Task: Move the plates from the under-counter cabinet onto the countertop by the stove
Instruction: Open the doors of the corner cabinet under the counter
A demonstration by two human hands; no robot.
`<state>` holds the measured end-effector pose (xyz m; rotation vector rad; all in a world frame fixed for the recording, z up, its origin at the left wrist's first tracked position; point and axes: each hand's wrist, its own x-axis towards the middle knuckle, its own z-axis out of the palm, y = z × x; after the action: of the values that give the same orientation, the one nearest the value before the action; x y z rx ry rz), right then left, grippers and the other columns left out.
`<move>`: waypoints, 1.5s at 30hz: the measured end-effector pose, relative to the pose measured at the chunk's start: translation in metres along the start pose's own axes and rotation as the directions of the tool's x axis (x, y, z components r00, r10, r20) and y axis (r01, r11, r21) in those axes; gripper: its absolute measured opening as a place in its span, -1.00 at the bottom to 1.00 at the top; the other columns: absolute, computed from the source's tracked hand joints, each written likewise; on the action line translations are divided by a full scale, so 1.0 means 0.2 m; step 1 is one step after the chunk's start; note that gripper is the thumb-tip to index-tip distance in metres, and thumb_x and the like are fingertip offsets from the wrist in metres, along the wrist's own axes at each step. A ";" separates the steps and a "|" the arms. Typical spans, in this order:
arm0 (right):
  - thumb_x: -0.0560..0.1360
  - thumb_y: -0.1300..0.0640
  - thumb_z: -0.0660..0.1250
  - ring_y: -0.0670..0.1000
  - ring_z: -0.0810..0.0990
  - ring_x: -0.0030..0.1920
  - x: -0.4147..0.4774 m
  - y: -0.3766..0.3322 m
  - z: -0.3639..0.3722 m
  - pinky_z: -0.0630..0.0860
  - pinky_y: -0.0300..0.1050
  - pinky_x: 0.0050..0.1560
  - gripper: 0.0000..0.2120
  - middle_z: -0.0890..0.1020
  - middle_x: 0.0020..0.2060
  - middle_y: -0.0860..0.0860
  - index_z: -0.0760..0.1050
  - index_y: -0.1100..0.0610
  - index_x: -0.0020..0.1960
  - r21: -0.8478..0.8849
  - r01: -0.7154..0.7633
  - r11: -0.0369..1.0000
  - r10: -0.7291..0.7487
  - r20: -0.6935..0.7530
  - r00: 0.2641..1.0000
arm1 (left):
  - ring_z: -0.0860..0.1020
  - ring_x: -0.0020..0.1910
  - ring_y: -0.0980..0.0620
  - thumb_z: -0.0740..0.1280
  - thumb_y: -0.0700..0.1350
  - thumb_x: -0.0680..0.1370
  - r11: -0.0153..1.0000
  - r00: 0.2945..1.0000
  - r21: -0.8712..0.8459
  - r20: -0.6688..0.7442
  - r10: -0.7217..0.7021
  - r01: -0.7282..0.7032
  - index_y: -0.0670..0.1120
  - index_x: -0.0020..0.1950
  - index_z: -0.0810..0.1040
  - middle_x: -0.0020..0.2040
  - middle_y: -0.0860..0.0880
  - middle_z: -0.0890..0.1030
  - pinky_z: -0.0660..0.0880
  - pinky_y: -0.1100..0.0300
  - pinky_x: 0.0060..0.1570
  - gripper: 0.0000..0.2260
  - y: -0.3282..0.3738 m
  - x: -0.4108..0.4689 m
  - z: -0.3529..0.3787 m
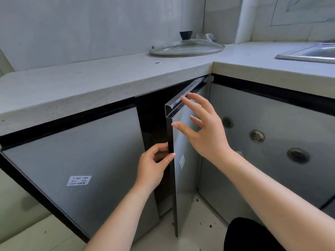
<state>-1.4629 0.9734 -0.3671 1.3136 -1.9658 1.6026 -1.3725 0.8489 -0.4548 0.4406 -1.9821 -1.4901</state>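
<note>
Kitchen corner, cabinet door (pixel 185 189) ajar — your left hand (pixel 152 168) pinches its edge; right hand (pixel 204 130) above it, fingers spread, empty.

The half-open cabinet door (pixel 184 142) blocks my way; only a narrow dark gap (pixel 152 120) lies at its nine o'clock

The one head-worn view looks forward and down from above the pale speckled stone countertop (pixel 90 84) into the inner corner of a kitchen, its wide angle bowing the straight edges. It sits close: the half-open grey metal cabinet door (pixel 184 192) stands at the centre, within arm's reach. The left hand (pixel 152 169) and right hand (pixel 206 131) enter from 6 and 5 o'clock. A domed glass pot lid with a black knob (pixel 186 46) lies at 12 o'clock, a steel sink (pixel 311 51) at 2 o'clock.
</note>
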 end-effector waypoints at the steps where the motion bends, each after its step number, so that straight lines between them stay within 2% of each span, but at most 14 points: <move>1: 0.40 0.10 0.43 -0.04 0.35 0.34 -0.01 -0.01 0.00 0.45 -0.11 0.23 -0.46 0.36 0.37 0.03 0.38 0.09 0.35 -0.003 -0.011 1.000 0.011 0.002 1.000 | 0.62 -0.03 0.17 0.46 -0.15 0.41 1.000 1.000 -0.011 0.001 0.002 -0.002 0.00 0.07 0.60 -0.05 0.09 0.68 0.52 0.28 0.01 -0.75 0.00 -0.01 0.01; 4: 0.41 0.12 0.43 -0.02 0.35 0.35 -0.05 -0.03 -0.01 0.49 -0.06 0.22 -0.44 0.36 0.38 0.03 0.36 0.09 0.37 0.001 -0.045 0.999 0.045 -0.016 0.999 | 0.60 -0.08 0.27 0.47 -0.16 0.40 0.999 1.000 -0.034 0.013 0.025 -0.025 0.16 -0.02 0.57 -0.11 0.22 0.66 0.47 0.46 -0.12 -0.74 0.02 -0.05 0.06; 7: 0.40 0.14 0.44 0.01 0.40 0.32 -0.10 -0.04 -0.05 0.54 -0.02 0.14 -0.41 0.38 0.35 0.01 0.33 0.09 0.39 0.015 -0.080 0.997 0.080 -0.070 0.994 | 0.60 -0.05 0.24 0.47 -0.14 0.41 0.997 0.996 -0.040 0.059 0.064 -0.062 0.20 -0.03 0.58 -0.07 0.22 0.65 0.49 0.42 -0.09 -0.74 0.04 -0.08 0.14; 10: 0.40 0.18 0.44 -0.04 0.45 0.27 -0.16 -0.02 -0.13 0.56 -0.10 0.10 -0.39 0.42 0.27 -0.08 0.31 0.04 0.39 0.034 -0.089 0.995 0.093 -0.115 0.989 | 0.61 0.00 0.19 0.46 -0.14 0.41 0.993 0.990 -0.095 0.112 0.087 -0.076 0.12 0.01 0.60 -0.04 0.16 0.66 0.53 0.32 0.00 -0.76 0.06 -0.11 0.23; 15: 0.40 0.26 0.44 -0.13 0.54 0.13 -0.23 0.04 -0.32 0.58 -0.20 0.01 -0.42 0.52 0.18 -0.04 0.35 0.04 0.37 0.003 -0.097 0.995 0.096 -0.215 0.972 | 0.60 0.00 0.22 0.46 -0.22 0.41 0.979 0.973 -0.179 0.190 0.129 -0.095 0.05 0.03 0.58 -0.02 0.19 0.65 0.48 0.41 -0.04 -0.74 0.11 -0.16 0.43; 18: 0.40 0.27 0.44 -0.14 0.58 0.02 -0.25 0.08 -0.42 0.59 -0.25 -0.07 -0.46 0.55 0.10 -0.06 0.40 0.10 0.34 -0.045 -0.088 0.995 0.074 -0.243 0.967 | 0.58 -0.03 0.27 0.46 -0.24 0.41 0.975 0.972 -0.197 0.185 0.143 -0.106 0.10 0.00 0.57 -0.04 0.23 0.63 0.45 0.48 -0.10 -0.72 0.13 -0.17 0.54; 21: 0.40 0.28 0.44 -0.14 0.59 -0.03 -0.27 0.12 -0.50 0.54 -0.36 -0.11 -0.50 0.57 0.01 -0.12 0.44 0.10 0.31 -0.082 -0.095 0.992 0.067 -0.297 0.952 | 0.59 -0.03 0.23 0.48 -0.21 0.39 0.973 0.968 -0.196 0.195 0.159 -0.120 0.19 -0.05 0.55 -0.06 0.24 0.62 0.46 0.45 -0.08 -0.69 0.16 -0.16 0.65; 26: 0.41 0.32 0.42 -0.13 0.57 0.05 -0.30 0.18 -0.60 0.55 -0.28 0.02 -0.61 0.54 0.05 -0.14 0.52 0.11 0.21 -0.157 -0.115 0.981 0.054 -0.350 0.935 | 0.60 0.00 0.13 0.45 -0.23 0.41 0.969 0.962 -0.210 0.207 0.178 -0.134 0.15 0.00 0.54 -0.04 0.15 0.63 0.55 0.22 0.01 -0.68 0.18 -0.14 0.83; 30: 0.41 0.34 0.42 -0.08 0.58 0.08 -0.32 0.23 -0.66 0.54 -0.29 0.04 -0.57 0.57 0.09 -0.04 0.49 0.12 0.25 -0.165 -0.145 0.976 0.079 -0.352 0.933 | 0.59 0.04 0.15 0.44 -0.23 0.43 0.967 0.953 -0.208 0.231 0.194 -0.146 0.20 0.06 0.52 0.01 0.17 0.62 0.53 0.24 0.03 -0.64 0.17 -0.13 0.91; 33: 0.41 0.32 0.42 -0.05 0.53 0.19 -0.34 0.26 -0.68 0.53 -0.22 0.10 -0.50 0.52 0.19 -0.02 0.43 0.12 0.31 -0.185 -0.161 0.970 0.090 -0.342 0.935 | 0.58 0.08 0.14 0.44 -0.21 0.43 0.967 0.942 -0.218 0.279 0.189 -0.129 0.16 0.11 0.52 0.06 0.15 0.60 0.54 0.24 0.03 -0.64 0.17 -0.11 0.95; 35: 0.42 0.29 0.42 -0.07 0.48 0.25 -0.37 0.27 -0.68 0.52 -0.20 0.13 -0.49 0.49 0.26 -0.02 0.40 0.10 0.34 -0.169 -0.192 0.967 0.124 -0.349 0.929 | 0.56 0.13 0.12 0.44 -0.20 0.43 0.966 0.936 -0.239 0.309 0.171 -0.097 0.15 0.14 0.51 0.12 0.10 0.59 0.54 0.25 0.03 -0.64 0.17 -0.10 0.98; 39: 0.44 0.30 0.38 -0.13 0.43 0.29 -0.41 0.28 -0.70 0.51 -0.19 0.14 -0.49 0.46 0.30 -0.07 0.40 0.02 0.34 -0.089 -0.211 0.973 0.166 -0.360 0.918 | 0.49 0.21 0.19 0.40 -0.19 0.45 0.973 0.916 -0.205 0.361 0.174 -0.104 0.27 0.18 0.45 0.21 0.15 0.50 0.51 0.31 0.06 -0.56 0.18 -0.09 1.05; 43: 0.45 0.31 0.37 -0.15 0.43 0.29 -0.42 0.30 -0.73 0.51 -0.20 0.15 -0.52 0.47 0.28 -0.09 0.42 0.05 0.32 -0.119 -0.221 0.968 0.162 -0.372 0.914 | 0.48 0.21 0.20 0.36 -0.25 0.48 0.982 0.913 -0.161 0.379 0.152 -0.096 0.06 0.29 0.42 0.26 0.06 0.47 0.51 0.15 0.16 -0.57 0.20 -0.07 1.14; 45: 0.45 0.30 0.37 -0.16 0.42 0.29 -0.43 0.31 -0.75 0.50 -0.22 0.15 -0.53 0.47 0.28 -0.07 0.42 0.07 0.32 -0.137 -0.230 0.963 0.165 -0.373 0.913 | 0.47 0.18 0.26 0.35 -0.28 0.48 0.983 0.919 -0.151 0.364 0.153 -0.104 0.06 0.29 0.41 0.27 0.06 0.46 0.50 0.23 0.13 -0.56 0.19 -0.07 1.14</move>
<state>-1.5113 1.1433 -0.4144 0.7104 -2.0001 1.5746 -1.5055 1.0390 -0.4635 -0.0384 -2.1345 -1.7014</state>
